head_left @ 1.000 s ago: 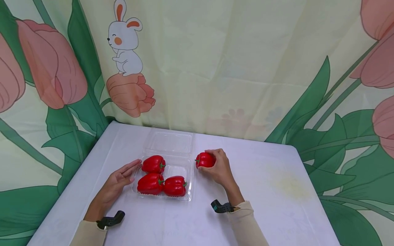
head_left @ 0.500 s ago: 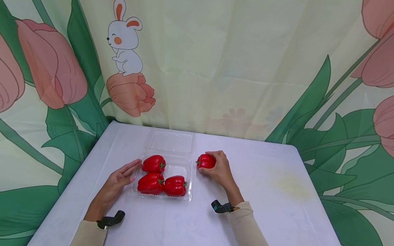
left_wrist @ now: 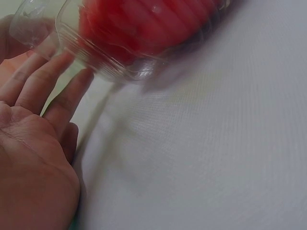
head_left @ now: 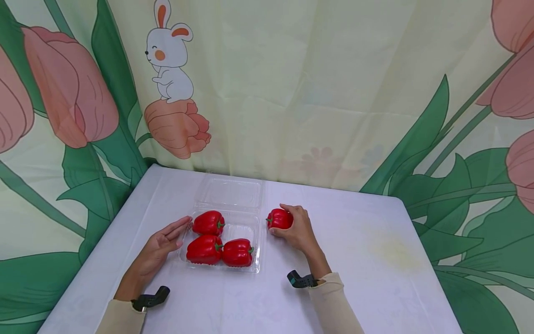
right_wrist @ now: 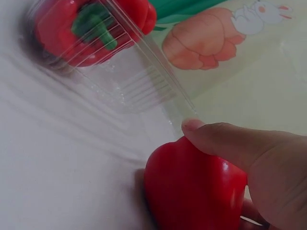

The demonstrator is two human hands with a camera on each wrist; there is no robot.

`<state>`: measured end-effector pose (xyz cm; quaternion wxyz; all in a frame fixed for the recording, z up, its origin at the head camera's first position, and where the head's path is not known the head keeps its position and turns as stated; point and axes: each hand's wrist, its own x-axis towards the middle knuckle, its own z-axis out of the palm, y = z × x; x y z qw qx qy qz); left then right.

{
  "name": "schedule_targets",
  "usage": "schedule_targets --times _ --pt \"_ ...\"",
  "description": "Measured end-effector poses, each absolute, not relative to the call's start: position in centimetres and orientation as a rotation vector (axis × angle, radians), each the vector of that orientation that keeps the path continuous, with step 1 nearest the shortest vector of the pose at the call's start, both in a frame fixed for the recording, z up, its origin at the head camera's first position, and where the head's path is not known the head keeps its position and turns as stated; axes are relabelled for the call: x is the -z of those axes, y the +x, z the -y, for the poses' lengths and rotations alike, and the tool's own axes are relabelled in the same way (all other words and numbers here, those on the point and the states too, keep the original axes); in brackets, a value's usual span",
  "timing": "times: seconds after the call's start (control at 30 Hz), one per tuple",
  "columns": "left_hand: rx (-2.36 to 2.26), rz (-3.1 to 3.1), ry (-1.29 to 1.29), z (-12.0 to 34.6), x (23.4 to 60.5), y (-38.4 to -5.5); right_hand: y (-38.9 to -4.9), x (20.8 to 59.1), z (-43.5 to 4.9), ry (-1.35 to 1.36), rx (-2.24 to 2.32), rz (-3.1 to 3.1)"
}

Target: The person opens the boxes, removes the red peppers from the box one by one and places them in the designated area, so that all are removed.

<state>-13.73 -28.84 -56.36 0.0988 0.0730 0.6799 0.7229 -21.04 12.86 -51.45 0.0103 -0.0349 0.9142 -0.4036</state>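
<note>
A clear plastic clamshell box (head_left: 243, 228) lies with its lid folded back on the white table. Three red bell peppers with green stems are inside: a back-left pepper (head_left: 208, 222), a front-left pepper (head_left: 203, 250) and a front-right pepper (head_left: 237, 253). The back-right part of the box holds none. My left hand (head_left: 157, 250) has its fingers extended, fingertips at the box's left wall; the left wrist view shows them against the plastic. Right of the box, my right hand (head_left: 297, 228) grips another red bell pepper (head_left: 279, 218) between thumb and fingers, its stem pointing left.
The transparent lid (head_left: 229, 191) lies flat behind the box, near the table's back edge. A white cloth covers the table (head_left: 359, 260). Behind it hangs a curtain (head_left: 333, 93) printed with tulips and a rabbit. Each wrist wears a dark strapped device.
My right hand, with the bell pepper in its grip, has shifted very slightly right. My left hand and the box stay where they were.
</note>
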Motion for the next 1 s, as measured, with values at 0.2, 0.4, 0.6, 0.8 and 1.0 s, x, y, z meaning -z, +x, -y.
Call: schedule_targets --times 0.2,0.4,0.6,0.8,1.0 --pt "-2.146 -2.006 0.214 28.8 56.4 -13.7 -20.8 51.0 -12.9 -0.118 1.290 -2.880" --pt "-2.146 -2.008 0.219 28.9 56.6 -13.8 -20.2 50.2 -12.7 -0.162 1.361 -2.903" --pt "-2.146 -2.008 0.224 28.9 56.6 -13.8 -18.9 49.0 -11.9 -0.270 1.446 -2.920" --pt "-2.142 -2.015 0.205 28.8 56.5 -13.8 -17.6 48.4 -11.0 -0.383 1.480 -2.893" --pt "-2.131 -2.029 0.203 28.8 56.4 -13.8 -16.4 48.5 -10.2 -0.525 1.493 -2.842"
